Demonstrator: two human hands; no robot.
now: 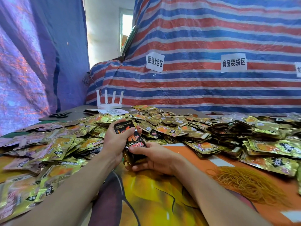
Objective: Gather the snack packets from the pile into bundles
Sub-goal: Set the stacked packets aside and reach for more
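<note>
Close to the body, both forearms reach over the printed tabletop (151, 201) and meet at one stack (128, 136) of dark packets, held just above it. The right hand (154, 159) cups the stack's near end, with the thumb pressed on the top packet and the fingers (138, 168) curled underneath. The left hand (114, 141) wraps the far end, fingers curled round the back and thumb laid across the face. Both hands grip the stack. Its long axis runs away from the person, leaning slightly left at the far end.

Off to the right, a heap of yellow bands (247, 181) lies on the tabletop, apart from both hands but nearer the right one. If banding comes next, I judge the right hand would let go and reach sideways while the left alone holds the stack.

Around and beyond the hands, the pile (171, 126) of gold packets spreads across the tabletop on both sides. I cannot tell how many packets the stack holds, since the hands cover its edges and lower layers. Packets at the left edge are blurred.

Farther back sit scissors (60, 115) and a white router (109, 103). Behind them hangs a striped tarp (211, 38) with paper labels (154, 61), one of them cut off at the right edge.
</note>
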